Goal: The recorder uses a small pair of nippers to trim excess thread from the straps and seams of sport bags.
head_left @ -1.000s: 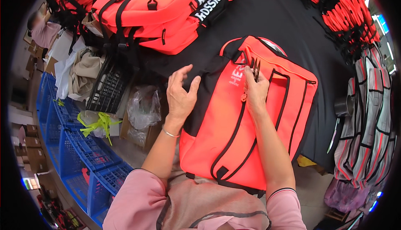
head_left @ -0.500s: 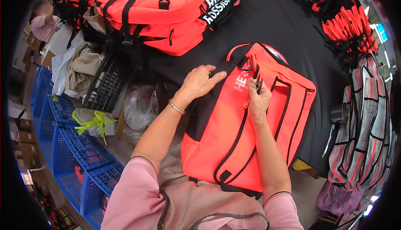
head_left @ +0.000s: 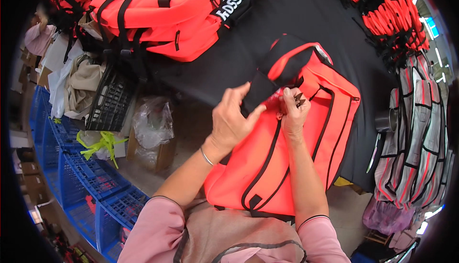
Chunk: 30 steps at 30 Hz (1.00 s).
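Black cloth [head_left: 287, 9] covers the table. Right hand [head_left: 293, 114]'s closed around dark snips [head_left: 300, 100]; left hand [head_left: 233, 120]'s half open, grip unclear. Orange backpack [head_left: 256, 165]'s right under both. Looks like they're positioning its top, so I'd say steady fabric and careful blades come next.

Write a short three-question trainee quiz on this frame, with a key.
1. Which hand holds the small dark metal snips?

2. True or false: a thin silver-coloured bangle circles the wrist of the left hand.

3. What lies directly under the right hand?
A. A blue plastic mesh crate
B. A bright orange-red fabric backpack with black trim
C. A crumpled clear plastic bag

Key:
1. The right hand
2. True
3. B
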Each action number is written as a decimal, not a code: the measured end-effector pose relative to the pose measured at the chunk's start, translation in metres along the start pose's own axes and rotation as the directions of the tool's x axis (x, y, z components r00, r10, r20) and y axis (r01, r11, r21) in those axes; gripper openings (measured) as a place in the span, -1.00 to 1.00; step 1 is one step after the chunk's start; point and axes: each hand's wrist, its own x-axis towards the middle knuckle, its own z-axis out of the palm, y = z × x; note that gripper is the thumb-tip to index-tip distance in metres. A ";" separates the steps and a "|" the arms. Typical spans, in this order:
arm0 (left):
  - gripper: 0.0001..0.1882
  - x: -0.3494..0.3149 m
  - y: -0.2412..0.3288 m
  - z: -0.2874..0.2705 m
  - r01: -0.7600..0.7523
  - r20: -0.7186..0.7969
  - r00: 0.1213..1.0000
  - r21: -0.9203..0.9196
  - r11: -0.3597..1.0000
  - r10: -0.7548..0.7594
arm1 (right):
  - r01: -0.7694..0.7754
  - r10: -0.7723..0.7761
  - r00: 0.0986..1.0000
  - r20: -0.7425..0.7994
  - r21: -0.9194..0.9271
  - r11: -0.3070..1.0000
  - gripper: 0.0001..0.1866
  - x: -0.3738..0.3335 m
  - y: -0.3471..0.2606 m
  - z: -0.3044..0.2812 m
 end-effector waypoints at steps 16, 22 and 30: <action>-0.67 0.018 -0.076 -0.040 0.487 0.449 0.816 -0.192 0.852 -0.365 | 0.298 -0.129 0.954 0.271 -0.910 0.289 -0.35 -0.015 0.004 0.041; -0.76 0.008 -0.062 -0.047 0.655 0.394 0.755 -0.487 0.578 -0.524 | 0.275 -0.075 0.961 0.265 -0.924 0.267 -0.39 -0.010 0.005 0.036; -0.34 -0.109 -0.049 -0.101 0.820 0.518 0.565 -0.261 0.510 -0.643 | 0.260 -0.070 0.966 0.250 -0.910 0.324 -0.38 -0.010 0.009 0.036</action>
